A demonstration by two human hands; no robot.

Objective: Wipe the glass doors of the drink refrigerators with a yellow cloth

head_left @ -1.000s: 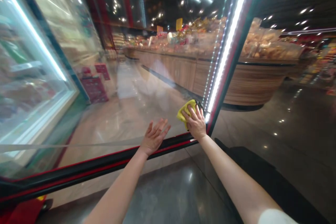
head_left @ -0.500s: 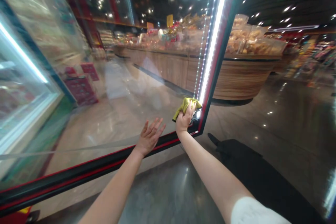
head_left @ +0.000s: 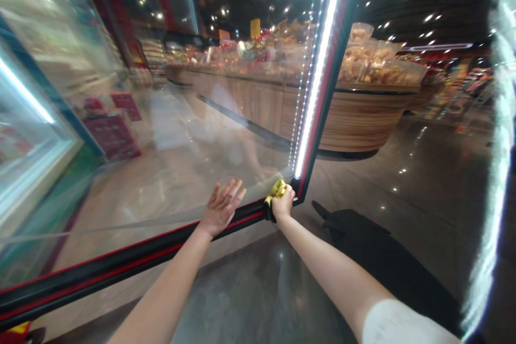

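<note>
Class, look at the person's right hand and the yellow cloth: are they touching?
Touching. The head view shows the right hand gripping the bunched yellow cloth, with no gap between them.

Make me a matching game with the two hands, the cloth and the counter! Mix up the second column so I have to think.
Column one:
1. Left hand
2. Right hand
3. Cloth
4. Counter

Column two:
A. Yellow
B. Brown, with a wood-grain look
C. Spread open
D. Gripping something yellow

Right pairs: 1-C, 2-D, 3-A, 4-B.
</note>
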